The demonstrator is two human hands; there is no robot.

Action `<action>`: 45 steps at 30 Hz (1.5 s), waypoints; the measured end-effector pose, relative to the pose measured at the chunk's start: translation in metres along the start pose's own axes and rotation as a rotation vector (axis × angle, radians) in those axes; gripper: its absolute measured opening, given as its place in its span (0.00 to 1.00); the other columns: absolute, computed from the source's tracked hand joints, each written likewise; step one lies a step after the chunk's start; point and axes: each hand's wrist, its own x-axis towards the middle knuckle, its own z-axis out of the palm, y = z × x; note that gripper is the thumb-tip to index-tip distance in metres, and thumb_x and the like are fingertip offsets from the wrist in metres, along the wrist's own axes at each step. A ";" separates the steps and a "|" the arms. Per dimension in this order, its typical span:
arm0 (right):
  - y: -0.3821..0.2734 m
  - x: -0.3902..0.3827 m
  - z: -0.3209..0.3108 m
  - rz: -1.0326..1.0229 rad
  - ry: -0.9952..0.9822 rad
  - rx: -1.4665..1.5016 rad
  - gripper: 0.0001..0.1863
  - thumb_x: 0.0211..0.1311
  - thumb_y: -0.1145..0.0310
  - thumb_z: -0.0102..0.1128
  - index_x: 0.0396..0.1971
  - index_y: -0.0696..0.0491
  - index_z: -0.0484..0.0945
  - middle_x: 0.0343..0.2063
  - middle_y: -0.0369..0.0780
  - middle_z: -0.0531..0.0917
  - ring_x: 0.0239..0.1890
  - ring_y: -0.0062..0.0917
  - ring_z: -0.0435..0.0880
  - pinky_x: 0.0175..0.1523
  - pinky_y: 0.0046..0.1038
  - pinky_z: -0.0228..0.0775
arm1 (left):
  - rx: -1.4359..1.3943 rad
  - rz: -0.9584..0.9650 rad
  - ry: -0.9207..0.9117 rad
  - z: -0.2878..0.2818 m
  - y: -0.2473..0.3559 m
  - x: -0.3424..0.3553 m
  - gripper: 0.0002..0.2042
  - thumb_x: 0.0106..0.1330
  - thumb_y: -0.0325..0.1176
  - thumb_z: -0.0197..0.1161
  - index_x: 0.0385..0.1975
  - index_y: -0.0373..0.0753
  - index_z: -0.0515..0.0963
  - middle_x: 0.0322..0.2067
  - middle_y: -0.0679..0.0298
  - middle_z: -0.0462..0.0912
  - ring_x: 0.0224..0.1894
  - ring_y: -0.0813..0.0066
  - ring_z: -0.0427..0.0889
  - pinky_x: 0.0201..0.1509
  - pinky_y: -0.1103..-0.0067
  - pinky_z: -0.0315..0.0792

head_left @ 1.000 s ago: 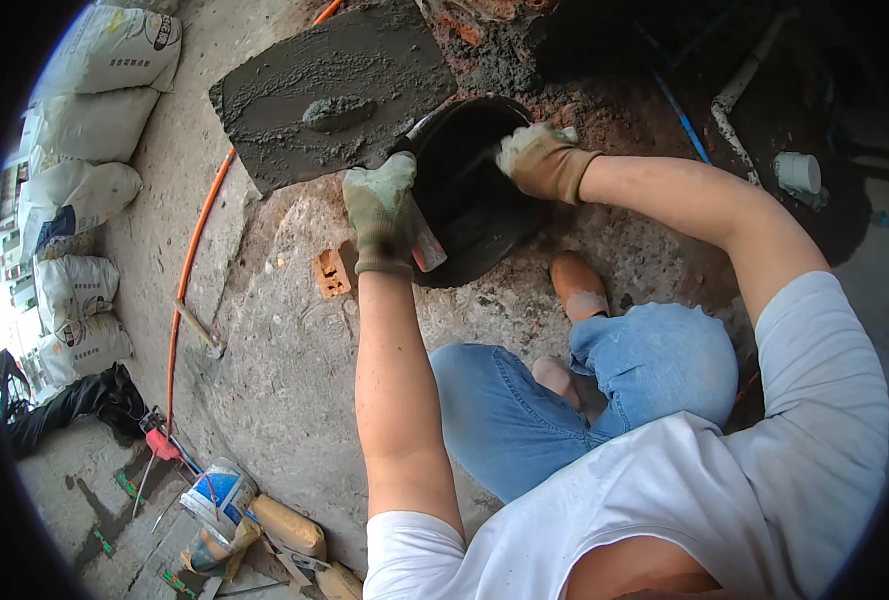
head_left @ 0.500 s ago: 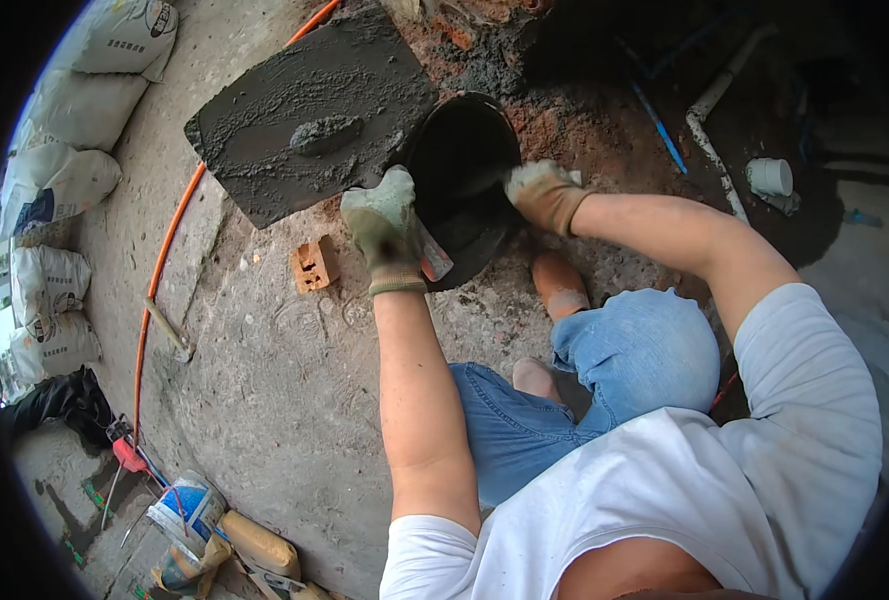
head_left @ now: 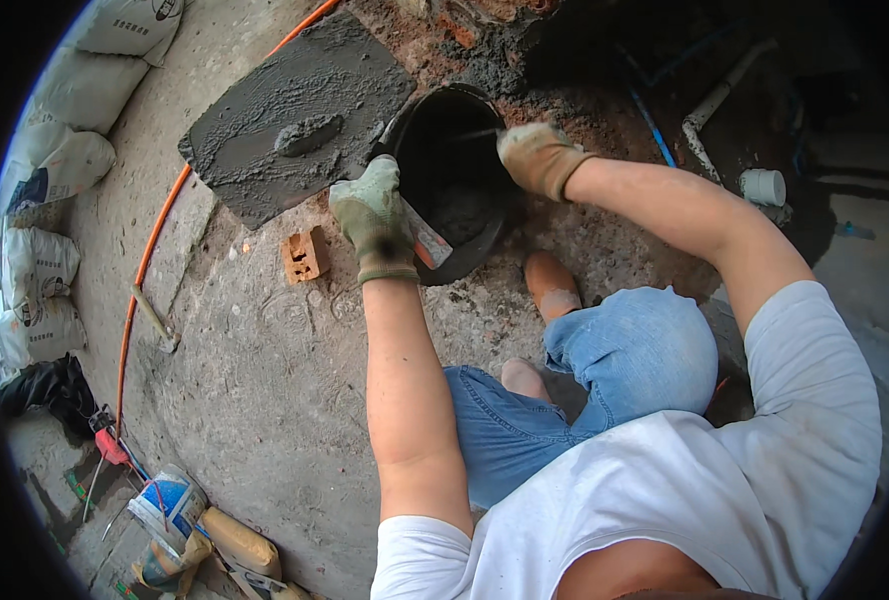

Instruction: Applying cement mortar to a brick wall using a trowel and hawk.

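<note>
A black bucket [head_left: 465,262] with wet grey mortar inside stands in front of me. At its left rim, my gloved left hand [head_left: 370,208] is closed around the edge. Beside that hand is a flat strip [head_left: 428,240] with a pale edge and an orange patch; I cannot tell whether the hand holds it too. My gloved right hand [head_left: 537,160] is closed on a trowel [head_left: 473,135] at the bucket's right side, its thin blade reaching over the opening. Left of the bucket lies a flat board [head_left: 235,130] coated with mortar, with a small mortar lump [head_left: 308,136] on it.
A holed orange brick [head_left: 305,256] and a hammer [head_left: 155,318] lie on the concrete. An orange hose [head_left: 145,260] curves along the left. White sacks [head_left: 85,90] are stacked beyond it. At lower left stands a white-and-blue bucket [head_left: 170,500]. White pipe [head_left: 705,120] lies at right.
My right hand has risen slightly, and the trowel blade now shows higher, near the bucket's upper right. The left hand keeps its place at the rim. The whole view has shifted a little.
</note>
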 end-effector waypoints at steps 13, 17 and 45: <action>-0.021 0.048 -0.033 -0.288 -0.504 -0.537 0.15 0.41 0.78 0.67 0.33 0.48 0.89 0.28 0.34 0.87 0.28 0.29 0.86 0.19 0.36 0.72 | 0.205 0.000 0.064 0.002 0.002 -0.011 0.11 0.52 0.32 0.65 0.23 0.29 0.75 0.23 0.62 0.78 0.24 0.73 0.71 0.29 0.72 0.69; -0.027 0.049 -0.024 -0.283 -0.502 -0.520 0.12 0.46 0.75 0.65 0.34 0.52 0.88 0.31 0.39 0.88 0.32 0.30 0.88 0.25 0.40 0.77 | 0.316 0.017 0.052 -0.002 0.001 -0.008 0.13 0.50 0.33 0.70 0.28 0.30 0.77 0.24 0.64 0.79 0.22 0.72 0.75 0.26 0.73 0.70; -0.078 -0.011 -0.019 0.483 -0.926 1.543 0.12 0.63 0.61 0.61 0.25 0.52 0.83 0.20 0.35 0.82 0.16 0.19 0.77 0.21 0.24 0.65 | -0.271 -0.100 -0.067 -0.068 -0.032 0.029 0.06 0.56 0.24 0.65 0.33 0.33 0.85 0.35 0.62 0.85 0.39 0.70 0.83 0.47 0.76 0.76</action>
